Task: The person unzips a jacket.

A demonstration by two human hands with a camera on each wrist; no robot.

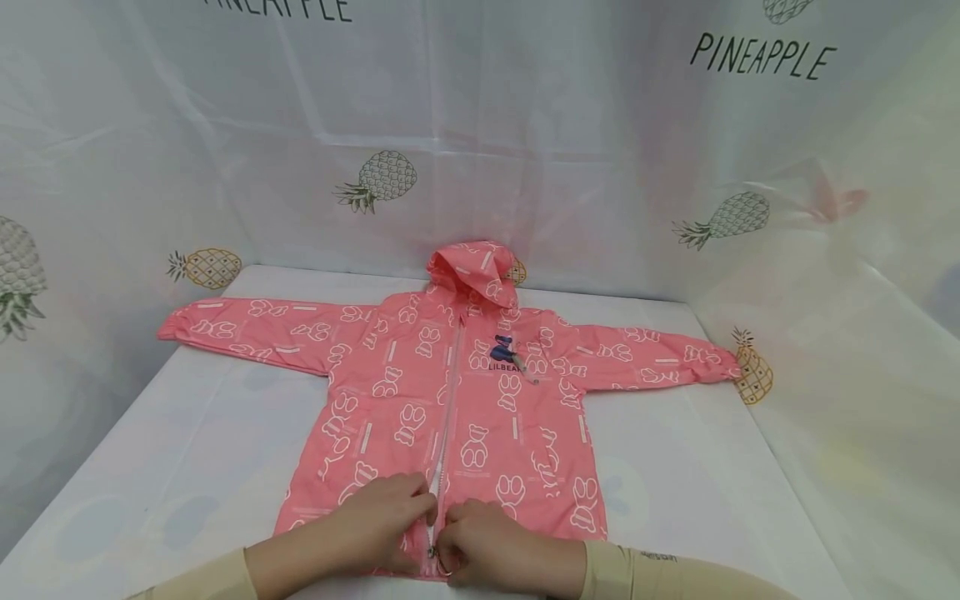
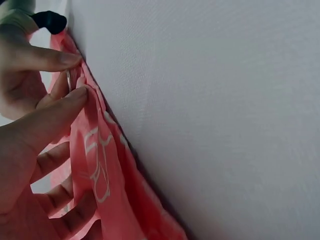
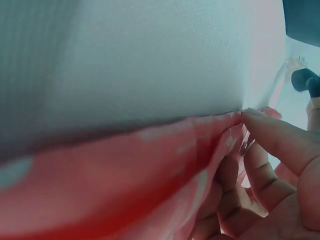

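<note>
A pink hooded jacket (image 1: 555, 433) with white bear outlines lies spread front up, hood away from me and sleeves out to both sides. Its front zipper (image 1: 448, 408) parts in a narrow gap towards the bottom hem. At the hem my left hand (image 1: 382, 521) pinches the front edge on the left of the zipper. Close beside it, my right hand (image 1: 487, 546) pinches the edge on the right. A small metal zipper slider (image 1: 431, 551) shows between the hands, and metal also glints by the right fingers (image 3: 265, 170). Curled fingers partly hide the zipper's lower end.
The jacket lies on a white-covered table (image 1: 675, 467). Behind and beside it hangs a pale curtain (image 1: 525, 167) printed with pineapples, close to the hood and the right cuff. The hem lies near the table's front side.
</note>
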